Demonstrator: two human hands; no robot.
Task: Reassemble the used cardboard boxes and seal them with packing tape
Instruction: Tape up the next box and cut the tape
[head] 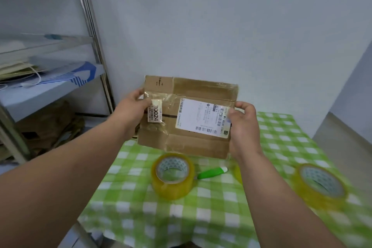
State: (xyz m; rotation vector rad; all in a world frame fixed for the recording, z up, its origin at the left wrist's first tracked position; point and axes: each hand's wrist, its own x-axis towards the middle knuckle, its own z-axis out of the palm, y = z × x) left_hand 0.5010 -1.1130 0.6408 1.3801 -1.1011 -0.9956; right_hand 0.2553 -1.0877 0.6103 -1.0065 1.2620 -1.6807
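Note:
A flattened brown cardboard box (187, 90), with old tape, a white shipping label and a small "30024" sticker, is held upright above the far end of the table. My left hand (131, 105) grips its left edge, thumb on the front face. My right hand (242, 121) grips its right edge over the label's end. A roll of clear yellowish packing tape (172, 175) lies flat on the green checked tablecloth (141, 217) below the box. A second roll (321, 185) lies at the right. Part of a third yellowish roll (237, 173) shows behind my right forearm.
A green-handled cutter (211, 172) lies between the rolls. At the left stands a metal shelving rack (94, 38) with paper bags and a blue-striped box; flattened cardboard (50, 127) is piled under it. A white wall is close behind the table.

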